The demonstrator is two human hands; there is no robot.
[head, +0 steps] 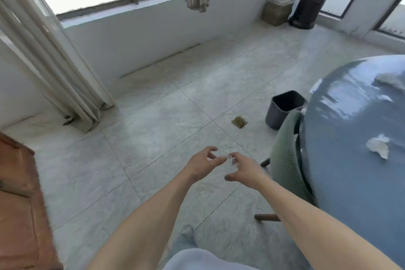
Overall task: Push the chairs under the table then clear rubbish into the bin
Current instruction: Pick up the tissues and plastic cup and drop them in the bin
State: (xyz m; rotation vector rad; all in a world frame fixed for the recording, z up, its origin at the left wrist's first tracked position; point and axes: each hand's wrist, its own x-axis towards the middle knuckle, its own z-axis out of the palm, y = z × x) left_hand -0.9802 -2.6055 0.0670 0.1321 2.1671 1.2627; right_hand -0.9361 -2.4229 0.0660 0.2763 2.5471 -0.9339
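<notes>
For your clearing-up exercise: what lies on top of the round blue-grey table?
Crumpled white tissue lies on the round blue-grey table; more white scraps lie farther back. The frame cuts off the rest.

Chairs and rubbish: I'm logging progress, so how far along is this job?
Done: the green chair sits tucked against the blue table. In hand: something small and clear, blurred, between the left hand and right hand. Left: crumpled tissues on the table, a scrap on the floor; bin nearby.
</notes>
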